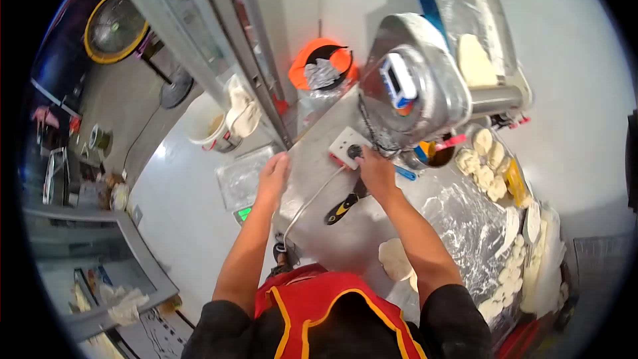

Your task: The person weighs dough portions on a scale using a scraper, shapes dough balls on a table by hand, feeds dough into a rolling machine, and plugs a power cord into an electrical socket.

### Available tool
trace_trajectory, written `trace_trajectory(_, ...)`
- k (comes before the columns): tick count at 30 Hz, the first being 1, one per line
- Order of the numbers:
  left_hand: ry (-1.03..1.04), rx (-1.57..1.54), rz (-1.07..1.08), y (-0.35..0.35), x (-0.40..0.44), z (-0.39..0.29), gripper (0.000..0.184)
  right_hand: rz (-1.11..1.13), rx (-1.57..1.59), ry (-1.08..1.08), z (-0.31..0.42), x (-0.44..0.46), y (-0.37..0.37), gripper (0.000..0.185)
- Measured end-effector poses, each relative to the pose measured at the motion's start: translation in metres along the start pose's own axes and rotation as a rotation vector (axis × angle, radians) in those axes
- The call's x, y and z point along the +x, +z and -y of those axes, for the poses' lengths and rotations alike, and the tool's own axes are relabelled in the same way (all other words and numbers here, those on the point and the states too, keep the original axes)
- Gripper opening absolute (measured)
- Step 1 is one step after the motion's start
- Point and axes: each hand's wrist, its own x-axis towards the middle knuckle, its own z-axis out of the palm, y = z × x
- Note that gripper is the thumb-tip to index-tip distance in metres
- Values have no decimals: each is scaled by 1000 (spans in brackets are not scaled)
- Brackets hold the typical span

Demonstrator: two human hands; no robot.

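Observation:
My right hand [377, 171] is closed on a black plug [355, 152] that sits at the face of a white power strip [343, 138]. The strip rests on the steel tabletop [312, 159], and its pale cord [307, 205] runs toward me over the table's near edge. My left hand [273, 171] is at the table's left edge, fingers extended and holding nothing that I can see. Below my right hand lies a tool with a black and yellow handle [340, 210]; its far end is partly hidden by the hand.
A steel dough machine [425, 86] stands behind the strip, with a white and blue device on top. Floured dough pieces [484, 166] lie on the right. A digital scale [244, 215], a white bucket [211, 126] and an orange container [306, 66] stand left and behind.

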Motion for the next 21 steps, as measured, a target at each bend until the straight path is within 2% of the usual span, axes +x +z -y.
trace_trajectory(1, 21, -7, 11, -8, -5, 4, 39, 13, 60, -23, 1, -2, -6, 34)
trace_trajectory(5, 152, 62, -13, -21, -15, 3, 35, -329, 210, -79, -24, -29, -56, 24)
trace_trajectory(6, 176, 69, -7, -18, -20, -8, 33, -217, 633, 433, -26, -34, -89, 18)
trace_trajectory(7, 207, 65, 31, -12, -21, -13, 33, -385, 932, 462, -46, -32, -108, 20)
trace_trajectory(8, 238, 62, 58, -8, -23, -19, 32, -550, 1092, 512, -62, -25, -131, 20)
trace_trajectory(9, 276, 63, 74, -7, -24, -28, 31, -604, 1206, 439, -97, -17, -138, 20)
trace_trajectory(11, 382, 182, 117, 9, -22, -18, 32, -534, 1538, 475, -154, 1, -150, 25)
trace_trajectory(12, 464, 281, 104, 15, -23, -17, 32, -579, 1569, 615, -153, 10, -159, 32)
trace_trajectory(14, 639, 405, 160, 26, -15, 6, 34, -377, 1761, 517, -183, 25, -149, 25)
trace_trajectory(15, 619, 410, 140, 31, -15, 13, 35, -247, 1873, 423, -198, 36, -141, 23)
trace_trajectory(16, 414, 141, 233, 35, -30, -1, 35, -118, 1985, 319, -214, 48, -130, 21)
trace_trajectory(17, 474, 157, 202, 34, -45, -11, 34, 36, 2102, 190, -234, 62, -117, 20)
trace_trajectory(18, 484, 119, 192, 27, -48, -6, 33, 8, 2173, 180, -235, 69, -108, 26)
trace_trajectory(19, 489, 85, 211, 23, -50, 0, 32, 184, 2222, -13, -274, 81, -89, 32)
trace_trajectory(20, 458, 67, 177, 17, -55, 3, 32, 436, 2299, -233, -277, 89, -88, 35)
trace_trajectory(21, 427, 49, 157, 12, -56, 6, 32, 391, 2409, -290, -319, 99, -65, 40)
